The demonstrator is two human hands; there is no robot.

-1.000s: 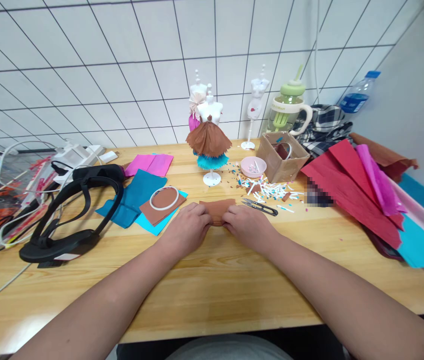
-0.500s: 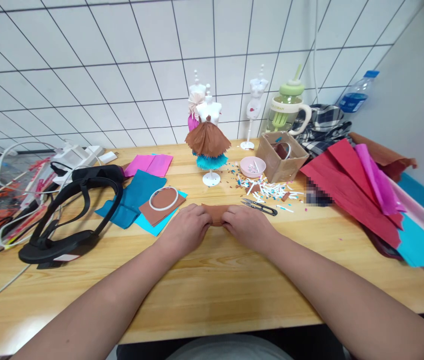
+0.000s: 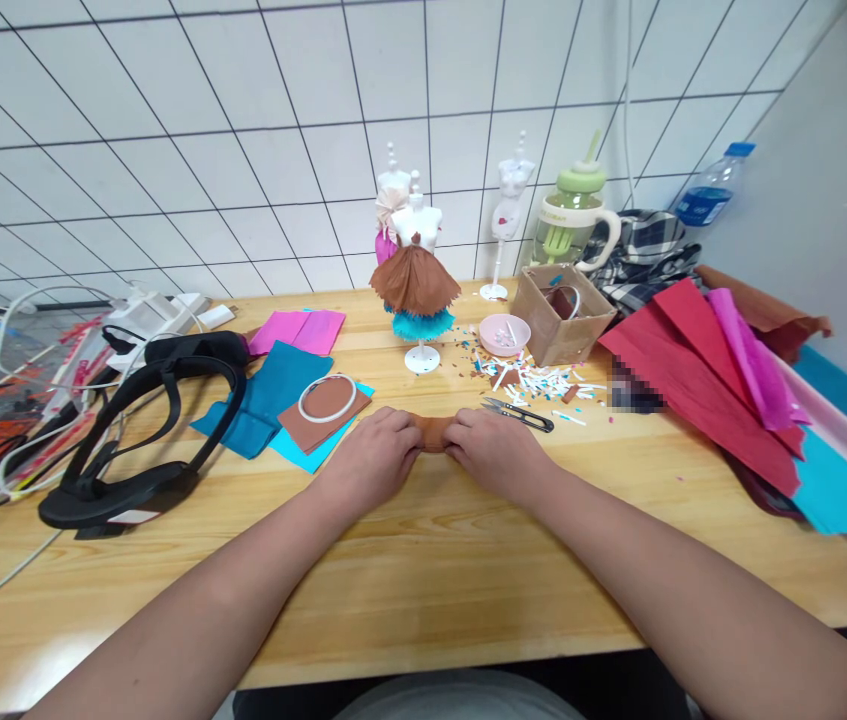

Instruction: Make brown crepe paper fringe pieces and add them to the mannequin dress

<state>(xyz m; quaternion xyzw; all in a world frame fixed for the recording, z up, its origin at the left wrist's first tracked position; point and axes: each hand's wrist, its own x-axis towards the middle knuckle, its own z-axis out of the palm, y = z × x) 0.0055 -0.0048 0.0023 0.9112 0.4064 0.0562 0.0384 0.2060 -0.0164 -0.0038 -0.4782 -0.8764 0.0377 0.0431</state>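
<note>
A narrow strip of folded brown paper point(image 3: 433, 434) lies low over the wooden table, stretched between my hands. My left hand point(image 3: 379, 450) is closed on its left end, and my right hand point(image 3: 494, 452) grips the right end. Just beyond my right hand are black thread snips point(image 3: 520, 414). Left of my left hand, a white ring point(image 3: 328, 398) rests on brown and light blue paper sheets. Behind the strip stands a small white mannequin point(image 3: 417, 222) in a brown and turquoise paper skirt point(image 3: 415, 281).
Paper scraps point(image 3: 543, 380), a pink dish point(image 3: 504, 335) and a cardboard box point(image 3: 564, 325) sit at the back right. A black headset frame point(image 3: 145, 440) and cables occupy the left. Red paper point(image 3: 700, 370) is piled right. A lidded jug point(image 3: 573, 215) stands behind the box.
The brown paper between my hands shows less height, its upper edge now lower and folded toward me. Both hands stay in nearly the same place.
</note>
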